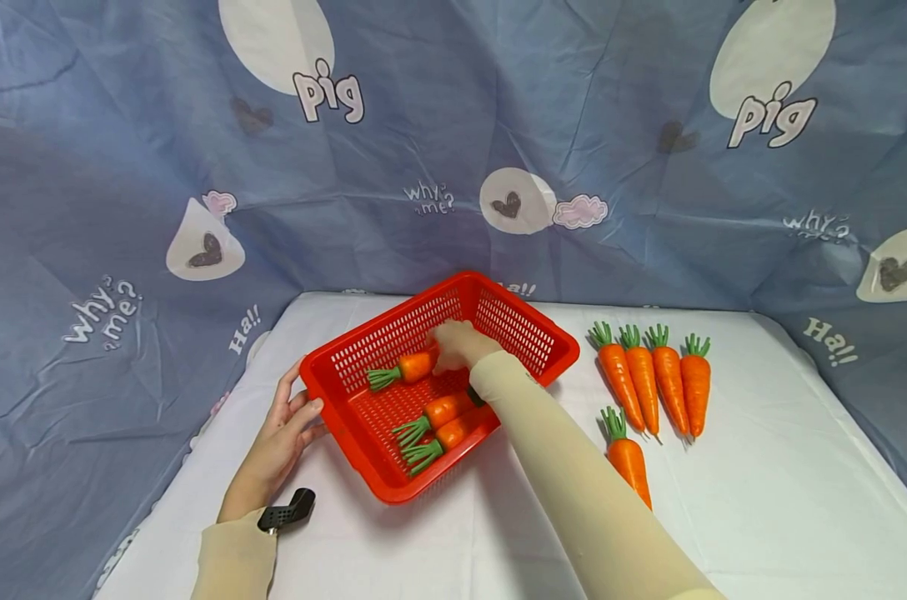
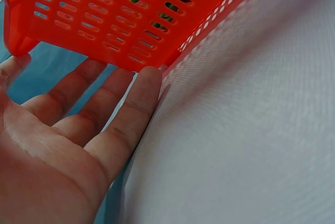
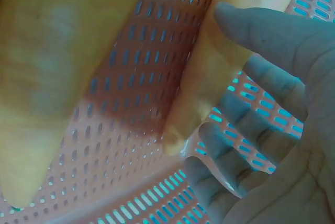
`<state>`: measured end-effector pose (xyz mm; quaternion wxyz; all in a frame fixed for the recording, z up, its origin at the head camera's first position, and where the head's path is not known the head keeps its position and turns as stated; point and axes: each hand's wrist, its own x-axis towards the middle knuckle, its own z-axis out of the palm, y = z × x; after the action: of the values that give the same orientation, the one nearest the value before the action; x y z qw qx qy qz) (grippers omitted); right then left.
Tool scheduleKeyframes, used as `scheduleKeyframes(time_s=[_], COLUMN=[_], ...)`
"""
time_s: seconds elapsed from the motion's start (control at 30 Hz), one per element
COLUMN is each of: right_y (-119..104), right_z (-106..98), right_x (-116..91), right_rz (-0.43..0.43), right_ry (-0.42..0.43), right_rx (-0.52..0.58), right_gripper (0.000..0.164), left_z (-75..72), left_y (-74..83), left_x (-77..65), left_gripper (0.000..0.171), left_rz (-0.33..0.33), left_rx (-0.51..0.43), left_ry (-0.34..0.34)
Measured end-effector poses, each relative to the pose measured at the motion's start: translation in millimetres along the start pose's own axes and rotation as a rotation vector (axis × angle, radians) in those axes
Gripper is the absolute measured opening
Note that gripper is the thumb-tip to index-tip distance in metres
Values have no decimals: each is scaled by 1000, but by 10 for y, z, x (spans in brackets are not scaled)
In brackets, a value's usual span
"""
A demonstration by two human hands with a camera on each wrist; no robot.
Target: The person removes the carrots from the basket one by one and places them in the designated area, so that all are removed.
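Note:
A red slotted plastic basket [image 1: 384, 485] sits at an angle on the white-covered table. My left hand [image 1: 279, 435] is at its left end, the thumb by the rim; in the left wrist view the fairly straight fingers [image 2: 128, 111] touch the outer wall from below. Inside the basket, my right hand [image 1: 457, 343] holds an orange carrot [image 1: 418, 367] with green stem stubs near the back wall. The right wrist view has the thumb across that carrot [image 3: 207, 72] and the fingers along its side. Two more carrots [image 1: 444, 410] lie near the basket's front wall, partly behind my right forearm.
Right of the basket, several carrots [image 1: 669, 379] lie in a row with their stems pointing away from me. Nearer to me lies another carrot [image 1: 629, 467], partly covered by my right sleeve. A blue printed cloth [image 1: 438, 125] hangs behind the table [image 1: 784, 500].

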<state>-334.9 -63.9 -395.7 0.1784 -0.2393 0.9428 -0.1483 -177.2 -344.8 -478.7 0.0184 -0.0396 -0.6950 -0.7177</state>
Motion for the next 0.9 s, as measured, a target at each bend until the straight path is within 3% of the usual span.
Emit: scheduleKeyframes(time_s=[0.27,0.5,0.9], right_y=[-13,-53,-129], right_z=[24,30,52], right_x=[-32,-123,-168], right_rz=[-6,35,43], right_ry=[-45,-98,-137], right_rx=[4,80,68], right_gripper=[38,45,48], left_z=[-2,-18,-31], left_y=[-3,-17,-33], left_x=[-2,4,4], left_gripper=[70,70,71], left_rz=[9,18,14], left_rx=[-4,-5,-7], left_ry=[-9,-11,-16])
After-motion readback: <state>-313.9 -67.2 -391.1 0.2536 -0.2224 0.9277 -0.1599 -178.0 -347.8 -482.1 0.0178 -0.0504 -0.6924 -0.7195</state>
